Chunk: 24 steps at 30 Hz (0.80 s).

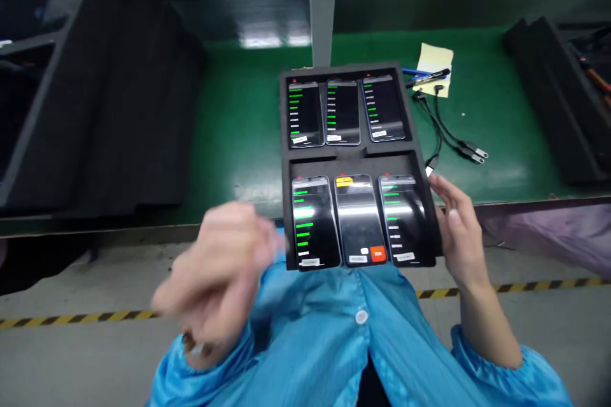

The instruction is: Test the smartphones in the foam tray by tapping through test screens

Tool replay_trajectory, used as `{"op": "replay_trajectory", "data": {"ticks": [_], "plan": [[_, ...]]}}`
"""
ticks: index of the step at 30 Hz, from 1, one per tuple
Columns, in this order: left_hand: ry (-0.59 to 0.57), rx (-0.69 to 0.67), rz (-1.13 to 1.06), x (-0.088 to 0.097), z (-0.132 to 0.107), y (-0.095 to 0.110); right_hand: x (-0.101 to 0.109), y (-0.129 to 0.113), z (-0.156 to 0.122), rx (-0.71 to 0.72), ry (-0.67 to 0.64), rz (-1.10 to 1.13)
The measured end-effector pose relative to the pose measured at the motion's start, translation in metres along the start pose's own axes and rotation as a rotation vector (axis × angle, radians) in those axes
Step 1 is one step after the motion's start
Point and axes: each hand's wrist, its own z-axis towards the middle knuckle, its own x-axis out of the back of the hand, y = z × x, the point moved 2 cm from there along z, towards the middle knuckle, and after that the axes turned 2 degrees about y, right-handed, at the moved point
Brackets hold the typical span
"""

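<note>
A black foam tray (351, 156) holds several phones with lit screens in two rows; most show green lines. The middle phone of the near row (359, 219) shows a yellow bar and an orange button. My right hand (456, 229) grips the tray's near right edge, fingers curled round it. My left hand (217, 273) hovers to the left of the tray and in front of my blue coat. It is smeared by motion, so its fingers do not show. The tray's near end juts out past the bench edge toward me.
The green bench (238, 121) carries stacked black foam trays (100, 108) at the left and more (558, 95) at the right. A yellow note with pens (433, 70) and black cables (453, 140) lie right of the tray. A grey post (322, 6) rises behind it.
</note>
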Motion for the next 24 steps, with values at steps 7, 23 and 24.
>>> {"op": "replay_trajectory", "data": {"ticks": [7, 23, 24], "plan": [[-0.001, 0.449, -0.062, -0.073, -0.008, -0.078, 0.026, 0.018, -0.002, 0.233, -0.19, 0.035], [-0.051, 0.344, 0.026, -0.096, 0.022, -0.091, -0.007, 0.019, 0.026, 0.18, -0.182, 0.134], [-0.049, 0.35, 0.012, -0.095, 0.023, -0.091, -0.007, 0.019, 0.025, 0.171, -0.155, 0.135]]}}
